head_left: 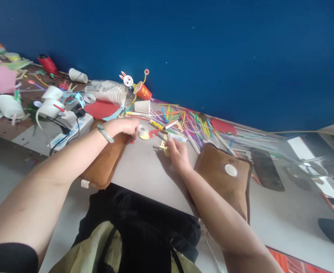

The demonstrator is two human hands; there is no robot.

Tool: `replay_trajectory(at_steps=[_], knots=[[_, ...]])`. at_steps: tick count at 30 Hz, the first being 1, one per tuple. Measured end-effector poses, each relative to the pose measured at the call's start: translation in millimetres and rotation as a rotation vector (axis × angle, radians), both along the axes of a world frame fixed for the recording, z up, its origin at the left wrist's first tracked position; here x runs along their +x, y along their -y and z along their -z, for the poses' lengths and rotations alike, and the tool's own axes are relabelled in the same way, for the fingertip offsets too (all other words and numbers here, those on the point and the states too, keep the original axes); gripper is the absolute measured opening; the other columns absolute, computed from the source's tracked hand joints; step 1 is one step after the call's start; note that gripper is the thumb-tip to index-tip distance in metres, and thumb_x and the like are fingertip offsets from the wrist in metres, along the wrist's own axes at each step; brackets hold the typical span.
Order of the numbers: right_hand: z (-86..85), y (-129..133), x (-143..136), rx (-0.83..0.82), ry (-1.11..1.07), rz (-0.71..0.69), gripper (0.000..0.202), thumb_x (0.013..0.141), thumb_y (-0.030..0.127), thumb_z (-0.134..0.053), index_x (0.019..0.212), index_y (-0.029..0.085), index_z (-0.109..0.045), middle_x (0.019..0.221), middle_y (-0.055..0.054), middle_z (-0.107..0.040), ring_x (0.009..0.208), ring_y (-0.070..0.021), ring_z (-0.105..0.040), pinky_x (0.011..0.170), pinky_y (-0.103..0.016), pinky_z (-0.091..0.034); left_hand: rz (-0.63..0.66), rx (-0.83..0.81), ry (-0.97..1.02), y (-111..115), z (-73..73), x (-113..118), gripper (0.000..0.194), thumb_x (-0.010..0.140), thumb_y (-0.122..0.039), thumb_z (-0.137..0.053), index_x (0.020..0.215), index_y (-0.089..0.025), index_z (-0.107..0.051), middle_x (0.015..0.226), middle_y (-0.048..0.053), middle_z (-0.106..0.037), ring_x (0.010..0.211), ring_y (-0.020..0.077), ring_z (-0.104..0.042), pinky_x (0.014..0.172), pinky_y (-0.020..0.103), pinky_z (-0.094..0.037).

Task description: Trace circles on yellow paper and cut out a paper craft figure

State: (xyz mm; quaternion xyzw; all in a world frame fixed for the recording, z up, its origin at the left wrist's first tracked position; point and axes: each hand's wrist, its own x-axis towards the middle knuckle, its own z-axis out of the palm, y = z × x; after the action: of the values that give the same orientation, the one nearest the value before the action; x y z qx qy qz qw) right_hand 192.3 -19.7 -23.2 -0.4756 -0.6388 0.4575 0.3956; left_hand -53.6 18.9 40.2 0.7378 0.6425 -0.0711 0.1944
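My left hand (130, 126), with a bangle at the wrist, is closed with its fingertips curled down beside a roll of clear tape (143, 130). Whatever it may hold is hidden. My right hand (178, 152) is closed in a pinch, thumb against fingers. A small yellow paper piece (163, 145) shows at its fingertips; I cannot tell whether it is held. Between the hands lie a red paper cutout (154, 133) and a yellow round piece (145, 136). A yellow marker (156, 124) lies just beyond them.
Brown hot-water bags (105, 161) (222, 167) flank the work spot. Behind lie many coloured straws (195, 121), a white paper cup (142, 107) and a red cup with a rabbit face (143, 91). A power strip (72, 131) with cables is left; a dark phone-like slab (267, 169) right.
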Motion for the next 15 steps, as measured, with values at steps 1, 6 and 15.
replay_trajectory(at_steps=[1,6,15], knots=[[0.3,0.1,-0.1,0.004,-0.001,0.0,0.059,0.085,0.078,-0.05,0.069,0.021,-0.057,0.054,0.003,-0.043,0.05,-0.0125,-0.038,0.047,-0.027,-0.031,0.0,-0.007,0.014,0.7,-0.6,-0.2,0.016,0.048,-0.02,-0.075,0.038,-0.021,-0.061,0.036,0.0,-0.043,0.047,0.0175,-0.047,0.053,0.031,-0.031],[0.2,0.6,-0.5,0.001,-0.006,-0.004,0.058,0.085,0.077,-0.05,0.069,0.021,-0.056,0.053,0.004,-0.042,0.049,-0.0121,-0.036,0.047,-0.027,-0.031,0.06,0.005,0.15,-0.7,1.4,-11.1,0.006,0.053,-0.026,-0.073,0.049,-0.023,-0.071,0.042,0.0,-0.054,0.046,0.014,-0.044,0.051,0.029,-0.028],[-1.8,0.6,-0.7,0.01,-0.012,0.006,0.057,0.085,0.076,-0.051,0.069,0.021,-0.056,0.055,0.004,-0.043,0.049,-0.0115,-0.038,0.048,-0.026,-0.031,0.08,-0.022,0.163,-0.3,-8.1,-22.6,0.012,0.064,-0.029,-0.066,0.061,-0.024,-0.076,0.057,0.0,-0.066,0.054,0.0143,-0.05,0.055,0.028,-0.03]])
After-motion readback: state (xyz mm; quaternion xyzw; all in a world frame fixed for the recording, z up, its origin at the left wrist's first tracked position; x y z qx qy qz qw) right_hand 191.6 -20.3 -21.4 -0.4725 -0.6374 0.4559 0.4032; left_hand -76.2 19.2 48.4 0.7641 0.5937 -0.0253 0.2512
